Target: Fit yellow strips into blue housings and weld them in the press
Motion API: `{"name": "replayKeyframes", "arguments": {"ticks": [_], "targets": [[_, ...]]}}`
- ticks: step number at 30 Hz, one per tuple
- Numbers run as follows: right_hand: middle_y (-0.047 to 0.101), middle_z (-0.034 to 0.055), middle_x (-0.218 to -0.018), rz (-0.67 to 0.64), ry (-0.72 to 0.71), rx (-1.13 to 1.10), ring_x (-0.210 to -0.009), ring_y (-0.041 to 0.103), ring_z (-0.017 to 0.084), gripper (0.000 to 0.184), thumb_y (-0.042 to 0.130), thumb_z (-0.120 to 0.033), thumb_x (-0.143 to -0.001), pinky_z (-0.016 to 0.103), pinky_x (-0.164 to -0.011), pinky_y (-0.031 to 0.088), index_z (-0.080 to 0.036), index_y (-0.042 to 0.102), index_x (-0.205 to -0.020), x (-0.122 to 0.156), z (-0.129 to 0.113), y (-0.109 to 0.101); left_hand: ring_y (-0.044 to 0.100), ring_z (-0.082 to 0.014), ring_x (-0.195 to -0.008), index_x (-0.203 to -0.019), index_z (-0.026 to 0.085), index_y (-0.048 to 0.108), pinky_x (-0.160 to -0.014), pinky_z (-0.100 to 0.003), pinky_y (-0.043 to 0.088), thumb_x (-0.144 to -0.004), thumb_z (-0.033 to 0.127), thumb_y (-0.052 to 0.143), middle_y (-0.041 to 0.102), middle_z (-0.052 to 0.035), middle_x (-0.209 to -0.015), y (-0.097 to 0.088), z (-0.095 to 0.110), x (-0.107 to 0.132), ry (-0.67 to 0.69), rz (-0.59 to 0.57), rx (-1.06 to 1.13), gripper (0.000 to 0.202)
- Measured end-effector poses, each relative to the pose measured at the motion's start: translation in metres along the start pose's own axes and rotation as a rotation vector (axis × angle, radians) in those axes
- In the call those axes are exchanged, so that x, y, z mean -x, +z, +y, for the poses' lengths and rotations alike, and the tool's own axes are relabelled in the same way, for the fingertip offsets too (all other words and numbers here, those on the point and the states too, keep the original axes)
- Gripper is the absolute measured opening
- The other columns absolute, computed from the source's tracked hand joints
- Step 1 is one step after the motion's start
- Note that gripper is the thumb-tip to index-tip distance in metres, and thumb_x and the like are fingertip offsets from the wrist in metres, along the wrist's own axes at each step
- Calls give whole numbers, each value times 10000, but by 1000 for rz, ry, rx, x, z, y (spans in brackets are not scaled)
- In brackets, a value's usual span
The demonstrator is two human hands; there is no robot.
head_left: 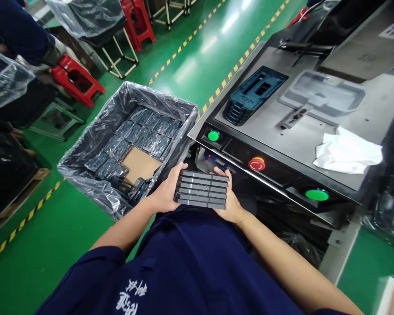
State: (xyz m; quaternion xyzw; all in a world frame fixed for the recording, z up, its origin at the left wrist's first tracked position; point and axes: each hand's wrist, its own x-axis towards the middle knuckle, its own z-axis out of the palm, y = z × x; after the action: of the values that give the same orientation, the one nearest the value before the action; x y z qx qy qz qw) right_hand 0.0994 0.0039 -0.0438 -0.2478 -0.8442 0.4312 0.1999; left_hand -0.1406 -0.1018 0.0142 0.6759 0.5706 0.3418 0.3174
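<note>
Close to my body I hold a stack of dark grey plastic panels (202, 189), several layers deep, edges facing me. My left hand (167, 192) grips its left end and my right hand (231, 199) its right end, fingers wrapped behind it. Left of the stack stands a crate lined with clear plastic (85, 135). Inside are rows of bagged dark parts (141, 131), a piece of brown cardboard (141, 164) and some loose dark parts (139, 188) near my left forearm. On the machine's metal table lies another pile of dark blue-grey panels (252, 94).
The machine front carries two green buttons (213, 136) and a red stop button (256, 164). A pale fixture (325, 94) and a white cloth (348, 151) lie on its metal table (282, 144). Red stools (77, 81) and another person (16, 30) are at upper left.
</note>
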Motion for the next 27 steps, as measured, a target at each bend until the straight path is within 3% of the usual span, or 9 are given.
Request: {"name": "replayKeyframes", "arguments": {"ticks": [6, 13, 17, 22, 27], "targets": [[255, -12, -1597, 38, -96, 68, -1482, 211, 356, 612, 594, -531, -865, 621, -1221, -19, -398, 432, -1440, -1, 3, 0, 314, -339, -1436, -1560, 246, -61, -1164, -559, 329, -746, 321, 743, 264, -197, -1546, 1, 4, -2, 28, 13, -87, 1146], [447, -13, -1482, -17, -55, 69, -1502, 141, 333, 484, 657, -529, -823, 581, -1234, -38, -364, 608, -1275, 0, 10, 4, 347, -358, -1409, -1558, 198, -38, -1137, -564, 374, -732, 341, 750, 313, -223, -1499, -1, 16, -6, -6, -8, -164, 1151], [517, 8, -1417, -28, -44, 47, -1500, 139, 351, 457, 673, -511, -815, 611, -1225, -60, -346, 640, -1240, -1, 10, 5, 363, -371, -1398, -1558, 204, -54, -1115, -570, 400, -722, 339, 761, 326, -224, -1489, -2, 19, -6, -5, -8, -180, 1175], [427, -28, -1507, -4, -53, 61, -1496, 167, 341, 454, 614, -539, -852, 589, -1235, -41, -380, 609, -1277, -1, 9, 6, 347, -356, -1412, -1560, 217, -52, -1135, -556, 382, -726, 321, 754, 319, -214, -1499, -1, 15, -4, -2, -5, -176, 1165], [241, -22, -1611, 42, -111, 33, -1499, 163, 337, 519, 575, -471, -903, 621, -1225, -6, -376, 485, -1405, 3, 10, 9, 337, -346, -1419, -1561, 205, -44, -1160, -545, 348, -739, 340, 749, 308, -217, -1504, 2, 9, -2, -12, 2, -146, 1150]]}}
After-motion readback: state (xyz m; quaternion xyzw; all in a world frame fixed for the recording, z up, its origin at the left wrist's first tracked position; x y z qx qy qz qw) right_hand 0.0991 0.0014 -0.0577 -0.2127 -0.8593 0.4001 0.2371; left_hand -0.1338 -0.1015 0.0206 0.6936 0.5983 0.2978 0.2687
